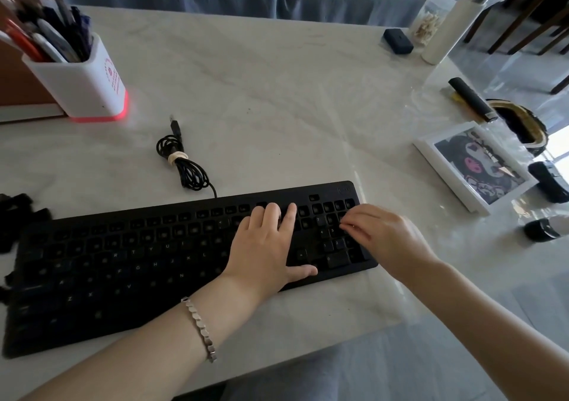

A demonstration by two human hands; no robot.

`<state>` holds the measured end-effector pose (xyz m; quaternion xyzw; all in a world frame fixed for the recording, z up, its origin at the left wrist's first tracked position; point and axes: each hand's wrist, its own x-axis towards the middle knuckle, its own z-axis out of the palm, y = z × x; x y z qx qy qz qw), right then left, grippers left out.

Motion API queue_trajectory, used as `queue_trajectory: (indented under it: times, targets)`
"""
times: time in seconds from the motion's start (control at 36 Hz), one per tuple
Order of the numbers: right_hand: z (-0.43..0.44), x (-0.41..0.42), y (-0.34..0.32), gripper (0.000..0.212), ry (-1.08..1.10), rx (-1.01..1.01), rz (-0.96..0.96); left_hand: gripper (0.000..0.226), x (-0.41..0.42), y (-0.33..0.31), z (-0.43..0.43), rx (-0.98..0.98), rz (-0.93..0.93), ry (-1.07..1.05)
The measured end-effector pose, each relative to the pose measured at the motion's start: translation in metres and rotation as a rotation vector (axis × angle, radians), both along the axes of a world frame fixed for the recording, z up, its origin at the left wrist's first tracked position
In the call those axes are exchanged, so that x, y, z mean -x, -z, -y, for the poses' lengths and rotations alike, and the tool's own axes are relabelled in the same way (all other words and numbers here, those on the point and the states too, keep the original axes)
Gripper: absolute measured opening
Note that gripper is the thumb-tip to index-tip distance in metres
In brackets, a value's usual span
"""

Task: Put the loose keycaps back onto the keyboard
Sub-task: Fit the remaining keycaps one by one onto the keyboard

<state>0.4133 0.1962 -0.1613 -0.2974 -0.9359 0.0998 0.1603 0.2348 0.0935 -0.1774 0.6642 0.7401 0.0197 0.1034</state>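
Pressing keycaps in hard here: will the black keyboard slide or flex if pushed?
Probably stiff: the keyboard is a long one-piece slab lying flat on the table. It may slide, since the table looks glossy; the left hand resting flat on it should steady it. Its bundled cable lies slack, so it likely won't tug.

There was one keyboard (138,262), one cable (184,166), one pen cup (83,83), one picture (474,166), one bracelet (200,329). Two hands: left hand (264,246), right hand (385,234). The keycaps (18,215) were too dark to count.
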Motion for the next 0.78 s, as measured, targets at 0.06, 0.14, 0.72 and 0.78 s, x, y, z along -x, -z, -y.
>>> queue_trajectory:
  times: [0.06,0.14,0.72,0.78]
  targets:
    - [-0.001,0.000,0.001,0.020,-0.027,-0.024,0.004,0.105,-0.001,-0.002,0.001,0.026,-0.014,0.019]
    - [-0.001,0.000,0.003,0.024,-0.051,-0.066,-0.024,0.104,-0.001,0.000,0.000,0.000,-0.028,0.026]
    - [-0.006,0.001,0.011,0.008,0.104,0.269,-0.148,0.104,-0.003,0.000,-0.001,0.038,-0.037,-0.003]
    - [-0.003,0.001,0.013,0.011,0.071,0.227,-0.118,0.104,-0.003,0.000,-0.001,0.038,-0.043,-0.001]
